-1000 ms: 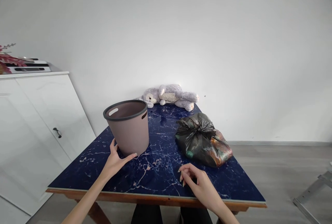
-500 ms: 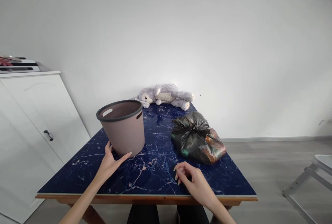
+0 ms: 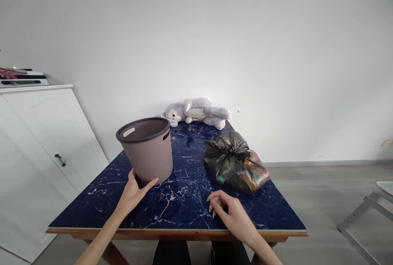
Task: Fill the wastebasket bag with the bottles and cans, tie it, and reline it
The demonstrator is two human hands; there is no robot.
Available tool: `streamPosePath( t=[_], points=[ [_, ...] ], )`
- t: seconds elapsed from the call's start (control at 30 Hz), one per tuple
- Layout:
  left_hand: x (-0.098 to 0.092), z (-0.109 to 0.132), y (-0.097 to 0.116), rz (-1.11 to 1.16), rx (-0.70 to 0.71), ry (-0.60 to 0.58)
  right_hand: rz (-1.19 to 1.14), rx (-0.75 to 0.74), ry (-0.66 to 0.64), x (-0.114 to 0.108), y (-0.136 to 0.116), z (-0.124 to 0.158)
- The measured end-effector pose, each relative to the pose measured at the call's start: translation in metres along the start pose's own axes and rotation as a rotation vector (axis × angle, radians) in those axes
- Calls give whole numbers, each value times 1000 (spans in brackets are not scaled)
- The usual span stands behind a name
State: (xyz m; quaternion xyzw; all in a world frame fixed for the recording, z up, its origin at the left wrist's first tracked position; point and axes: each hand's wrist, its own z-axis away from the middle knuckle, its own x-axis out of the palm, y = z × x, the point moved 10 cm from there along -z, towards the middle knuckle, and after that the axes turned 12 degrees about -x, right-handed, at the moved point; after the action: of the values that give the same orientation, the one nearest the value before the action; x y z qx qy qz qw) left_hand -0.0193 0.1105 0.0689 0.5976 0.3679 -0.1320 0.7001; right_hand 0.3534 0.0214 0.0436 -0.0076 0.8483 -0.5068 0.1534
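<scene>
A mauve trash can (image 3: 149, 158) with a dark rim and oval handle slots stands upright on the left of the dark blue marbled table (image 3: 187, 195). My left hand (image 3: 133, 193) grips its lower part, thumb across the front and fingers round the left side. On the right lies a knotted black garbage bag (image 3: 230, 162), bulging with colourful contents seen through the thin plastic. Just in front of it, my right hand (image 3: 229, 211) rests on the table with loosely curled fingers and nothing in them. It does not touch the bag.
A grey plush bunny (image 3: 196, 111) lies on its side at the table's far end, by the wall. To the left is a white cabinet (image 3: 39, 134) with items on top. A metal-framed piece of furniture (image 3: 357, 220) stands on the floor at right.
</scene>
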Motion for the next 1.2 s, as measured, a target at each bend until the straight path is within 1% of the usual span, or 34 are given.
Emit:
streamPosePath(
  t=[0.2,0.37,0.43,0.6,0.73,0.87,0.93,1.07,1.2],
  points=[
    [-1,4,7,-4,34,9,6,9,8,0,0,-1],
    [1,4,8,-15,53,15,4,14,8,1,1,-1],
    [1,6,11,-23,99,23,11,17,3,2,1,-1],
    [6,8,17,-48,195,-4,15,14,7,2,1,-3],
    [8,11,22,-77,274,10,5,23,-2,2,2,-4],
    [13,15,27,-137,347,10,1,36,1,1,5,-4],
    [16,16,28,-184,363,14,6,31,4,0,6,-4],
    [21,13,21,-241,362,4,-1,21,3,0,5,-5],
    [25,10,18,-272,436,15,-11,21,4,0,4,-6]
  ],
)
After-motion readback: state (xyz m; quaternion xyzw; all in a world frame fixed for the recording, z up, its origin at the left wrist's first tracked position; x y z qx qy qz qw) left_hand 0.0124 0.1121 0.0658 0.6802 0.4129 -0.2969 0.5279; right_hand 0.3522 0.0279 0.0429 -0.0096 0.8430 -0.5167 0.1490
